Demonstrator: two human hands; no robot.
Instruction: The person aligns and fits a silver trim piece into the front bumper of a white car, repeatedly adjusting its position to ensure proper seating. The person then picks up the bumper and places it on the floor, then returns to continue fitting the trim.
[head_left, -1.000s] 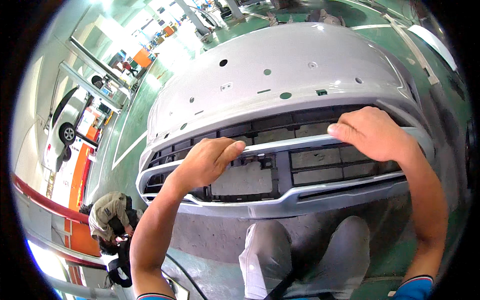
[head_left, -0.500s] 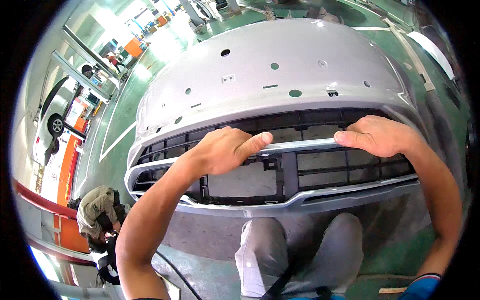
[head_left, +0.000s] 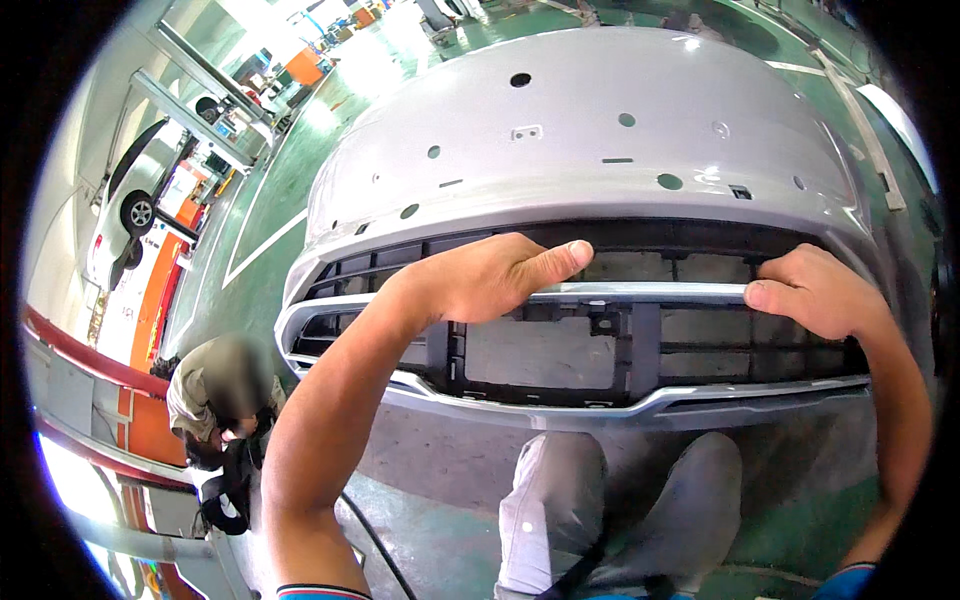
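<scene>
In front of me lies a silver-grey car bumper with several round holes and narrow slots. A black mesh grille is set in its near side. Across the grille runs a bright silver trim strip. My left hand is closed over this strip left of the middle, thumb on top and pointing right. My right hand grips the strip farther right, its thumb along the upper face. The fingers of both hands curl down behind the strip and are mostly hidden.
My knees are just below the bumper's near edge. At the lower left a person crouches close to my left forearm. A dark cable lies on the green floor. Farther left, a white car stands raised beside lift posts.
The view has shifted, so the bumper sits farther right in it. Along the trim strip, my two thumbs are slightly farther apart. Both hands keep their hold.
</scene>
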